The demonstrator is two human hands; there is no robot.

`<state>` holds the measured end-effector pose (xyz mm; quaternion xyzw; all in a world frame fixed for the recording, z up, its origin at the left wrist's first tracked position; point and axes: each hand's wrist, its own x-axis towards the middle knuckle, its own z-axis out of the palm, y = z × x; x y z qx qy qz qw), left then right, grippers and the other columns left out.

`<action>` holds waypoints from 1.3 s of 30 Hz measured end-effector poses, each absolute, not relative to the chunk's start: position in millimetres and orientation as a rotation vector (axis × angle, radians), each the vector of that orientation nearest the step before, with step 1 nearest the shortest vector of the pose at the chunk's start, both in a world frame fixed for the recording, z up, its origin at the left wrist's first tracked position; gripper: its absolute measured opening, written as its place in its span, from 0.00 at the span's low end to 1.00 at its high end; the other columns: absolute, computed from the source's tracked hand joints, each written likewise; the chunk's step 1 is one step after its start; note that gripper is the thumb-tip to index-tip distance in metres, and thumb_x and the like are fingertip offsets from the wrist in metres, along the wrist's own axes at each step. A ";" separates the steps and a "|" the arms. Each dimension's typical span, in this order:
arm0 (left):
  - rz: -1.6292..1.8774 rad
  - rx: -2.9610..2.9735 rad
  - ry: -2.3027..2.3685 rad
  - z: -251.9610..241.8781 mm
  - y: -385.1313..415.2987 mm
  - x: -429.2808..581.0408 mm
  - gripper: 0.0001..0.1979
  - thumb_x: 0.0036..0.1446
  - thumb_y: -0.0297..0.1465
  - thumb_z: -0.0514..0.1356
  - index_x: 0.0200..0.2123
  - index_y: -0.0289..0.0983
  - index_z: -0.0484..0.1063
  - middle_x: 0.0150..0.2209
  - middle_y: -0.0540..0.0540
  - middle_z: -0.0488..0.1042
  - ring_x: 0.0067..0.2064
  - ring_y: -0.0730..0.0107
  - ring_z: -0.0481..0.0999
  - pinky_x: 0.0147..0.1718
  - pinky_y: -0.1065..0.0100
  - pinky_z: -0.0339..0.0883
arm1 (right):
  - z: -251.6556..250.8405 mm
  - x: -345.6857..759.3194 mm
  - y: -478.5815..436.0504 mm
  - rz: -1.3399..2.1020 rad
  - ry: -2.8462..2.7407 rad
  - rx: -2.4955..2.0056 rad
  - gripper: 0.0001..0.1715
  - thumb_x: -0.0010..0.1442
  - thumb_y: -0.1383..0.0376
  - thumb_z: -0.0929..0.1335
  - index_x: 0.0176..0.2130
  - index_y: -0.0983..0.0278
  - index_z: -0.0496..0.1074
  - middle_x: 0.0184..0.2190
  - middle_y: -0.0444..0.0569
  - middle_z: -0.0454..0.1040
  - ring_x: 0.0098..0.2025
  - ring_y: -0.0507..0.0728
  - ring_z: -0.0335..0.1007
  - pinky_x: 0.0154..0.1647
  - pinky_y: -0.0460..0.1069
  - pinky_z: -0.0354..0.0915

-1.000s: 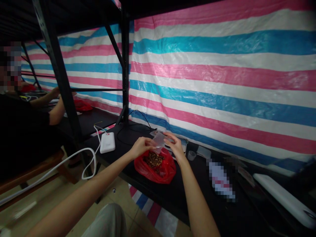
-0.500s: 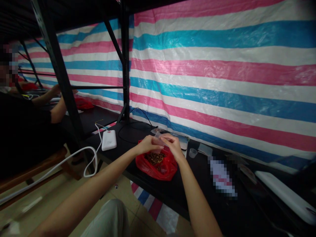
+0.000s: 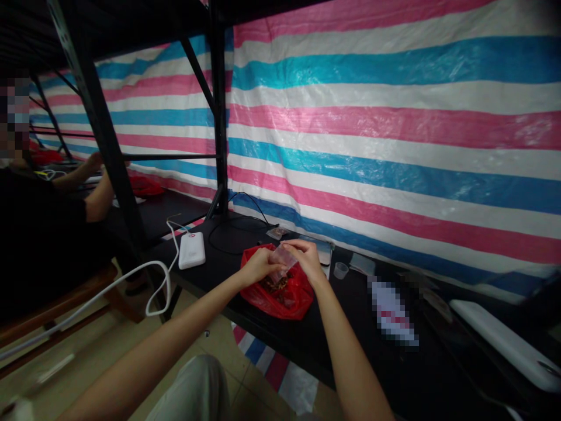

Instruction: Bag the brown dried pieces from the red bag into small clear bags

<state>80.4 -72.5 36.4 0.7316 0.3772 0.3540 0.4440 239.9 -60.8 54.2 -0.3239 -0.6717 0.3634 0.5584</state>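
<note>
Left hand (image 3: 258, 267): fingers pinched on left edge of small clear bag (image 3: 283, 257).
Right hand (image 3: 307, 257): grips bag's right edge.
Clear bag: held betw. both hands, just above open red bag (image 3: 280, 292) of brown bits on black table (image 3: 228, 240).
Change vs 0.5 s ago: hands were pressed together; now slightly apart, bag showing again.
Nearby: white power bank (image 3: 191, 250) left, small cup (image 3: 339, 270) right.

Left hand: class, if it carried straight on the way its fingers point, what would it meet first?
The left hand points right, at the small clear bag it pinches; just beyond is the right hand. Depth is hard to judge.
</note>
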 end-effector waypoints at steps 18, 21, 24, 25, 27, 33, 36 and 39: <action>1.255 1.822 0.923 62.4 -74.1 85.4 0.16 0.51 0.39 0.58 0.31 0.30 0.74 0.30 0.43 0.76 0.31 0.68 0.74 0.31 0.72 0.65 | 48.4 243.1 -54.7 0.830 -1.551 -0.773 0.16 0.46 0.57 0.70 0.35 0.62 0.74 0.36 0.49 0.75 0.38 0.56 0.70 0.39 0.49 0.65; 1.246 1.950 0.950 65.9 -73.7 80.6 0.16 0.54 0.39 0.55 0.34 0.31 0.73 0.31 0.45 0.76 0.31 0.69 0.74 0.32 0.73 0.64 | 46.9 243.9 -53.3 0.784 -1.500 -0.793 0.12 0.47 0.57 0.69 0.28 0.63 0.75 0.30 0.48 0.76 0.35 0.56 0.70 0.39 0.50 0.64; 1.189 2.050 1.052 64.2 -71.1 72.5 0.17 0.55 0.40 0.53 0.35 0.33 0.74 0.28 0.47 0.75 0.28 0.71 0.73 0.30 0.73 0.63 | 49.0 246.8 -53.3 0.762 -1.429 -0.835 0.13 0.47 0.56 0.69 0.29 0.64 0.75 0.29 0.47 0.76 0.33 0.56 0.70 0.38 0.50 0.64; 1.191 2.068 1.099 63.4 -69.7 70.3 0.17 0.55 0.40 0.53 0.33 0.33 0.74 0.26 0.48 0.75 0.27 0.71 0.72 0.29 0.73 0.62 | 49.7 247.4 -53.5 0.777 -1.435 -0.837 0.14 0.47 0.56 0.70 0.30 0.63 0.75 0.30 0.48 0.76 0.33 0.56 0.70 0.37 0.49 0.65; 1.211 2.065 1.145 62.3 -66.8 68.4 0.17 0.54 0.39 0.54 0.31 0.32 0.75 0.22 0.48 0.74 0.26 0.70 0.72 0.29 0.73 0.61 | 50.1 246.9 -53.9 0.847 -1.494 -0.816 0.17 0.46 0.56 0.70 0.35 0.63 0.75 0.34 0.48 0.76 0.33 0.55 0.71 0.36 0.49 0.65; 1.236 1.960 1.063 62.1 -62.7 73.3 0.16 0.54 0.37 0.53 0.34 0.31 0.75 0.24 0.47 0.75 0.26 0.70 0.72 0.28 0.73 0.63 | 44.9 243.0 -52.8 0.922 -1.555 -0.834 0.15 0.45 0.56 0.70 0.31 0.65 0.75 0.26 0.49 0.76 0.23 0.53 0.69 0.25 0.47 0.65; 1.197 2.056 1.105 63.4 -63.1 69.8 0.17 0.55 0.39 0.52 0.32 0.34 0.75 0.27 0.48 0.76 0.28 0.70 0.73 0.30 0.74 0.62 | 44.4 245.7 -51.1 0.818 -1.553 -0.871 0.14 0.45 0.56 0.70 0.29 0.65 0.75 0.24 0.48 0.76 0.20 0.51 0.66 0.22 0.46 0.63; 1.148 2.138 1.257 65.8 -62.6 61.6 0.16 0.54 0.40 0.54 0.29 0.35 0.76 0.25 0.48 0.75 0.29 0.70 0.72 0.30 0.74 0.60 | 44.9 247.3 -50.4 0.761 -1.571 -0.888 0.14 0.45 0.57 0.70 0.28 0.65 0.76 0.25 0.49 0.76 0.21 0.52 0.67 0.24 0.46 0.64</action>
